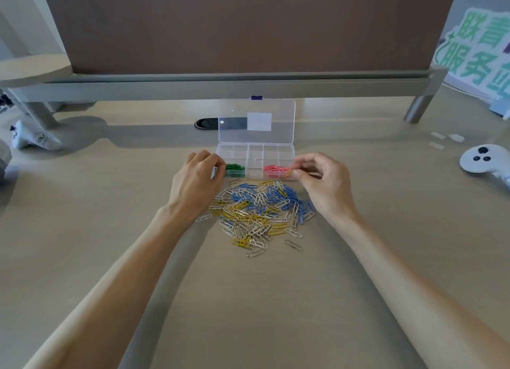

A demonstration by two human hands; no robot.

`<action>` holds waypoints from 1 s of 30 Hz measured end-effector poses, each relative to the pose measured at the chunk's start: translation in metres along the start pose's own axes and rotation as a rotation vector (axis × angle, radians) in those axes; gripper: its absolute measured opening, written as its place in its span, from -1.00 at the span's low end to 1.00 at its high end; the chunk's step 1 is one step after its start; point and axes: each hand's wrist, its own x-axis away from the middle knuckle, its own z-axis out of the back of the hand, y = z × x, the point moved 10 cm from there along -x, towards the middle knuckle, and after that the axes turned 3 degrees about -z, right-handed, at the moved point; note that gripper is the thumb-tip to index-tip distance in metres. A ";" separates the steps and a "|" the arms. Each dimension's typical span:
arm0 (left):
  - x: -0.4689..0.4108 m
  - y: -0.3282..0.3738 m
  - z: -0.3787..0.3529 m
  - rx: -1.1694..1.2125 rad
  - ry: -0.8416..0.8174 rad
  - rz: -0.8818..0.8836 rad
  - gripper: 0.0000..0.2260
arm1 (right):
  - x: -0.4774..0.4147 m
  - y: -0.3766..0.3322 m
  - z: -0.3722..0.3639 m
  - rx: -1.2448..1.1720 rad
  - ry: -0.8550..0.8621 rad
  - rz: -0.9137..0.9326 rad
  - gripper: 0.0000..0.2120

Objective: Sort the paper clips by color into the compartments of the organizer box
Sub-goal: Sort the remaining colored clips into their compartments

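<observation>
A: Left side first?
B: Left hand (197, 180) sits at the left front corner of the organizer box (255, 147), wrist low on the desk (110, 216), back of the hand up. Its fingers are curled tight against the box's end wall; can't tell if they hold anything.
A: The box itself?
B: Lid (256, 120) open, standing up behind it. Green clips (235, 167) are in the front-left compartment, pink clips (274, 169) in the front-right one. The compartments behind those look bare.
A: Unsorted ones?
B: Loose pile (256, 214) just in front of the box, between the two forearms. Blue, yellow and silver are mixed, with a few strays at its near edge.
A: Right hand?
B: Right hand (323, 183) is at the box's right front corner, raised. Thumb and forefinger pinch a single clip (288, 172) over the pink compartment's edge; its colour is hard to read. Other fingers are loosely curled.
A: Room?
B: Bare desk left of the box, and in front of the pile. White controller (480, 158) lies well right of the box.
</observation>
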 end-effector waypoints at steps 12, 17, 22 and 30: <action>0.027 -0.001 0.004 0.121 0.021 -0.025 -0.95 | -0.045 0.022 -0.022 0.050 0.102 -0.001 -0.77; 0.031 0.005 0.008 0.098 0.033 -0.056 -0.95 | -0.042 0.032 -0.021 0.007 0.086 -0.027 -0.77; 0.027 -0.006 0.003 0.160 0.014 0.008 -0.93 | -0.041 0.028 -0.026 0.048 0.045 0.008 -0.76; 0.024 -0.012 0.002 0.194 -0.001 0.072 -0.92 | -0.042 0.027 -0.024 0.009 0.041 -0.022 -0.78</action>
